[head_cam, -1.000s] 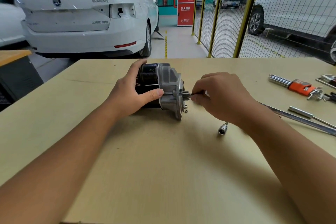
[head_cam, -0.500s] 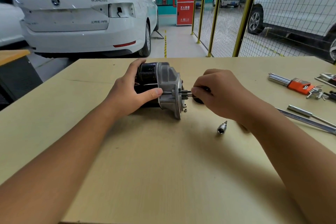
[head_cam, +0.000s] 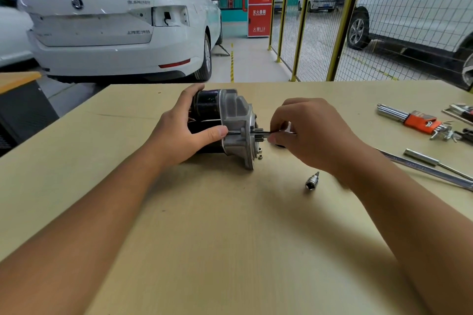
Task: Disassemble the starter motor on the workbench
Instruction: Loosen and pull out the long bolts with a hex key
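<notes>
The starter motor, black body with a grey cast end housing, lies on its side in the middle of the workbench. My left hand grips the black body, thumb pressed against the housing flange. My right hand pinches a thin dark tool shaft that points into the pinion end of the housing; the tool's dark handle is mostly hidden under my fingers. A few small loose nuts lie on the bench at the foot of the housing.
A small socket bit lies on the bench under my right wrist. At the right are a hex key set in an orange holder, a long metal bar and an extension rod. Parked cars and a wire fence stand beyond the bench.
My right hand has kept turning slightly on the tool at the pinion end, its fingers shifting on the shaft. The motor and my left hand have stayed in place.
</notes>
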{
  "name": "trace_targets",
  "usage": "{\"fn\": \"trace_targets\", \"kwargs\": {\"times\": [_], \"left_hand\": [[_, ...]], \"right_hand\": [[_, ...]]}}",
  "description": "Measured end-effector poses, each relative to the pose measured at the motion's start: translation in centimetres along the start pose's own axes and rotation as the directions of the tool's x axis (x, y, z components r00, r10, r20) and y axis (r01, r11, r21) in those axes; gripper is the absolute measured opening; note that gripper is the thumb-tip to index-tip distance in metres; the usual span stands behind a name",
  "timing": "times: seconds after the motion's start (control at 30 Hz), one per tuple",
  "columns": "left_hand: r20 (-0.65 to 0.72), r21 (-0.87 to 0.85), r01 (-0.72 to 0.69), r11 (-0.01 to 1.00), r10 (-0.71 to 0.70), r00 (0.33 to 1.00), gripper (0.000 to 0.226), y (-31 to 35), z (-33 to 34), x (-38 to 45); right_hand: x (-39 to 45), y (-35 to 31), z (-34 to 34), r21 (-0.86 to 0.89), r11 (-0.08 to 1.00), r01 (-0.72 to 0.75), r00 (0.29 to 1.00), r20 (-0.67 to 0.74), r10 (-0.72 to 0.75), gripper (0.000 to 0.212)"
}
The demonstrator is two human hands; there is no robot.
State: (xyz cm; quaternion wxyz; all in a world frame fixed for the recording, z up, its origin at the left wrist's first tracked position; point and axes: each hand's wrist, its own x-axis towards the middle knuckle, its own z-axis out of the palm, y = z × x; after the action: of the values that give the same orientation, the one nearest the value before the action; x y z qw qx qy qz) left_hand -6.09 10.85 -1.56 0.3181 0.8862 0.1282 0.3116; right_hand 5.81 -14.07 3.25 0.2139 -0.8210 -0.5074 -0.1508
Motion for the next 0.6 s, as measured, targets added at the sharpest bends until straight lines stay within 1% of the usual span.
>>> {"fn": "trace_targets", "kwargs": {"times": [0.17,0.3,0.43,0.6], "left_hand": [[0.005,0.003,-0.002,1.0,0.002,1.0,0.094,-0.03,0.0,-0.03],[0.007,0.002,-0.007,1.0,0.007,1.0,0.094,0.03,-0.02,-0.06],[0.011,0.004,-0.007,1.0,0.007,1.0,0.095,0.1,0.0,-0.11],[0.011,0.002,-0.003,1.0,0.003,1.0,0.094,0.09,0.01,-0.09]], "right_hand": [[0.02,0.18,0.26,0.089,0.996,0.009,1.0,0.004,-0.009,0.011],[0.1,0.27,0.6,0.119,0.993,-0.009,1.0,-0.013,0.01,0.02],[0.2,0.47,0.61,0.086,0.996,-0.011,0.999,0.054,0.006,0.021],[0.03,0.25,0.4,0.019,1.0,-0.003,0.999,0.044,0.002,0.015]]}}
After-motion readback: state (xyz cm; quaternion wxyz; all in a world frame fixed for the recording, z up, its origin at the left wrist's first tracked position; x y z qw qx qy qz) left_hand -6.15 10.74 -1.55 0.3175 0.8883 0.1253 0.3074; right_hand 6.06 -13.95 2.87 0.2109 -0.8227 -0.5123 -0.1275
